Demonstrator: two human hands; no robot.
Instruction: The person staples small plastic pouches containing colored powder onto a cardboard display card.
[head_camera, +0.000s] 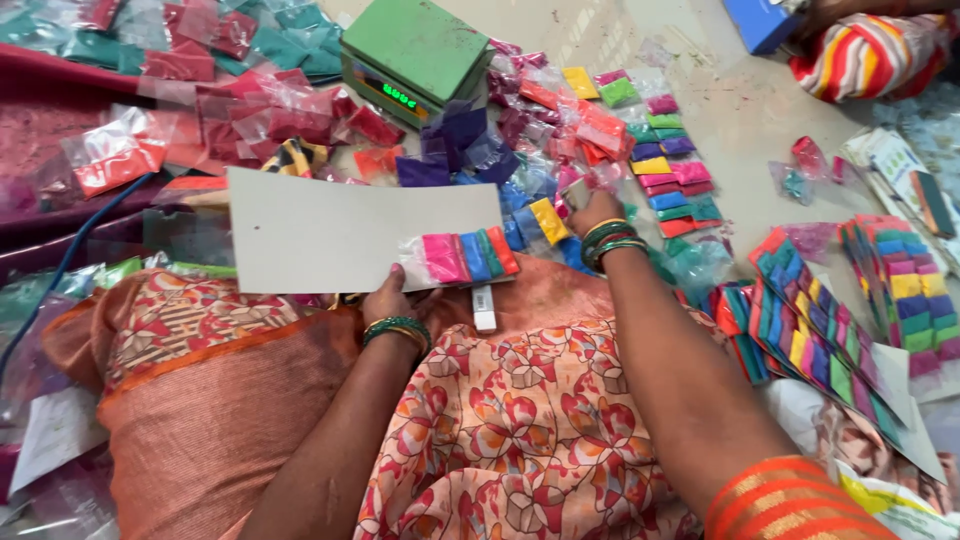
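while resting across the lap, grey cardboard card (340, 232) lies with long axis running left to right, near edge pinched by left hand (388, 296) — thumb on top, fingers curled underneath. carries a short row of small colour-powder packets (468, 256) at its right end: pink, blue, green, red, each packet's long axis pointing near to far, across the card's length. sits just right of that row a yellow packet (549, 221), tilted, touching the blue ones beside it.

right hand (592, 210) reaches farther out and to the right of the card, fingers closed into the loose pile of packets (590, 130) — pinching something there, though exactly which packet cannot be told, since the fingertips are hidden among plastic. lies nearer to the card's filled end than the left hand does to the pile.

farther off stands a green weighing scale (415, 55); to the far left, heaps of red and teal bags (230, 60). to the right, finished cards with full colour rows (815, 340) overlap on the floor. white stapler-like tool (484, 307) rests just near the card's right corner.
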